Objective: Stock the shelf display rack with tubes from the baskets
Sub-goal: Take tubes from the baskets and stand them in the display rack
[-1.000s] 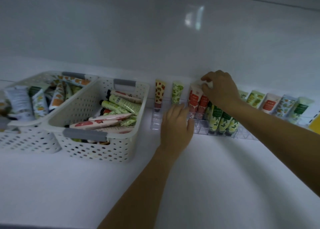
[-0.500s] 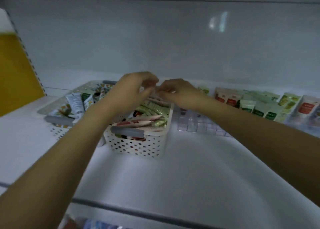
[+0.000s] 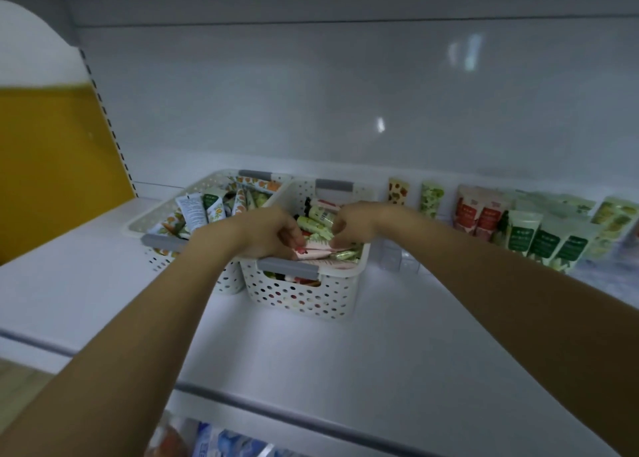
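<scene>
Shelf: 2 baskets; L hand, R hand among tubes.

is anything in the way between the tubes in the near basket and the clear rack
Nothing visible except the basket's right wall; the rack stands just right of it. The left hand and right hand are on the tubes, so lifting one over the rim should do.
</scene>
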`<state>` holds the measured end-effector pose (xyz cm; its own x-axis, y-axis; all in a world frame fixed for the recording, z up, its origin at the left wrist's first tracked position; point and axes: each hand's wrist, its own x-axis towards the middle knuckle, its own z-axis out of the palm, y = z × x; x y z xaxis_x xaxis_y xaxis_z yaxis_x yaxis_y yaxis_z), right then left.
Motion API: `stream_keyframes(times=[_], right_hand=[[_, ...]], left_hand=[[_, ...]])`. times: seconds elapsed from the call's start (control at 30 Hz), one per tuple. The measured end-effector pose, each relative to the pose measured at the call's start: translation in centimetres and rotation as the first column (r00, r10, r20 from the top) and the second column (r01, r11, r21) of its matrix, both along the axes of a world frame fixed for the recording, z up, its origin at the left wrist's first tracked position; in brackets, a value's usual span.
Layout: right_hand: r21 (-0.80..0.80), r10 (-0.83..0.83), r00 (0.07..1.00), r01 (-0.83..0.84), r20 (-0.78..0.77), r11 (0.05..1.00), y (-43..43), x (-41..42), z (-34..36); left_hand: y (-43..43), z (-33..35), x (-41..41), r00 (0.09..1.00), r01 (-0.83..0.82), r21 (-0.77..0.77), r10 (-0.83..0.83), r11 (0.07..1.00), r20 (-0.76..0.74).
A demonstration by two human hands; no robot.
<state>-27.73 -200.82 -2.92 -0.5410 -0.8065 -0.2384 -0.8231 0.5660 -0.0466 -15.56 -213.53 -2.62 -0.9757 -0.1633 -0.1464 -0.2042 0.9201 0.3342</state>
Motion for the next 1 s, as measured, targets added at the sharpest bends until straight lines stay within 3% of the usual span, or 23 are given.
stream_keyframes(times=[0.3,0.47,0.6,0.77,0.9,1.0], right_hand=[[-0.035,-0.014,0.997,0.017,0.074,0.999,0.1,-0.1,0.0],[-0.29,-0.043,0.978,0.103,0.205,0.951,1.0,-0.2,-0.2],[-0.553,-0.02,0.927,0.24,0.374,0.798,1.9,-0.1,-0.1],[-0.701,-0.018,0.84,0.465,0.543,0.54,4.6,-1.3,1.5],[-0.691,0.173,0.675,0.657,0.717,0.301,7.9,-2.3,2.5],[-0.656,0.223,0.618,0.725,0.754,0.209,10.6,-2.9,2.2]], left_hand=[[0.0,-0.7,0.3,0.993,0.006,0.02,-0.004,1.0,-0.115],[-0.2,-1.1,0.5,0.977,0.014,0.028,-0.008,1.0,-0.213],[0.3,-0.9,1.0,0.933,0.03,0.114,0.013,0.993,-0.359],[1.3,0.2,1.5,0.831,-0.005,0.345,0.195,0.939,-0.52],[4.8,0.9,-0.1,0.749,0.088,0.611,0.353,0.786,-0.561],[8.3,1.1,-2.2,0.735,0.202,0.743,0.403,0.638,-0.545]])
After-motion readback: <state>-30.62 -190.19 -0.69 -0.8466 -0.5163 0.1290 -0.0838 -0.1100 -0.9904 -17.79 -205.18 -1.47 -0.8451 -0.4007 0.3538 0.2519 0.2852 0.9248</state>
